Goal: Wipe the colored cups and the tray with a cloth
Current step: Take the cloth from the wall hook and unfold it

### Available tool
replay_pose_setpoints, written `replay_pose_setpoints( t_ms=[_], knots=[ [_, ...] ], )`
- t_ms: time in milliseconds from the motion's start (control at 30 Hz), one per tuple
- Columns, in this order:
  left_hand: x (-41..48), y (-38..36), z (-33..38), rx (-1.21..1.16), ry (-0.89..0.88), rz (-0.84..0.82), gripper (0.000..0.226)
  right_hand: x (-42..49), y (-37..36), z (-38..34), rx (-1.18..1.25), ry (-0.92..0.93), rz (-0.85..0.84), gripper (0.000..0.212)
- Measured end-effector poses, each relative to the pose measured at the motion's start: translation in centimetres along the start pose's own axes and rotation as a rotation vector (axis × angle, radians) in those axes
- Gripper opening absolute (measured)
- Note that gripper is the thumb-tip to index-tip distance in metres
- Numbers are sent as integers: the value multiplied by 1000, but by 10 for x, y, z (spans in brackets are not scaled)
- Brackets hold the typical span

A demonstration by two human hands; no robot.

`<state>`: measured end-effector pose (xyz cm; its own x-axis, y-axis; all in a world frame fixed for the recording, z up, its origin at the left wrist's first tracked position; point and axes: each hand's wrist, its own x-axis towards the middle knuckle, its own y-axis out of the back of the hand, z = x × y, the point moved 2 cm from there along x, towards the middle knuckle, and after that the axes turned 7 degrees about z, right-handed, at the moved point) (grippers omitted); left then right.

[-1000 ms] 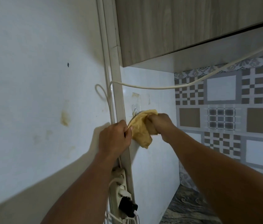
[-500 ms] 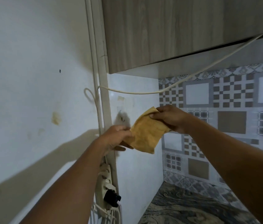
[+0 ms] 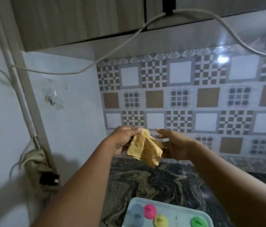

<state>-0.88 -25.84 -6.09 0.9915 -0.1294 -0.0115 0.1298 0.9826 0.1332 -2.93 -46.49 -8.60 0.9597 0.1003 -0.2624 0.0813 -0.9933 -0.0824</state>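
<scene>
Four cups (image 3: 150, 211) on one tray (image 3: 180, 216); one cloth (image 3: 143, 149).

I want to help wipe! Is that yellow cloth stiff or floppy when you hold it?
Probably floppy: the folded yellow cloth droops in loose folds below the left hand pinching its top corner. Likely light, since that fingertip grip seems mostly to carry it.
</scene>
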Motion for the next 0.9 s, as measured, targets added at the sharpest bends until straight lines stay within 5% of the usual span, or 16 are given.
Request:
replay_pose_setpoints(
  t_ms=[133, 267, 367, 500, 667, 900],
  knots=[
    [1, -63, -9, 19, -4, -57, 22, -25, 42, 62, 252, -104, -61, 63],
    [4, -106, -19, 76, -41, -111, 21, -51, 60, 78, 336, -94, -41, 30],
    [9, -123, -23, 180, -67, -145, 24, -65, 77, 72, 323, -130, 49, 26],
    [19, -133, -32, 206, -81, -141, 38, -69, 96, 71, 265, -176, 175, 31],
    [29, -138, -45, 193, -41, -142, 23, -49, 103, 70, 369, 13, 411, 15],
    [48, -107, -66, 213, -52, 11, 22, -23, 75, 66, 308, 17, 361, 22]
  ],
)
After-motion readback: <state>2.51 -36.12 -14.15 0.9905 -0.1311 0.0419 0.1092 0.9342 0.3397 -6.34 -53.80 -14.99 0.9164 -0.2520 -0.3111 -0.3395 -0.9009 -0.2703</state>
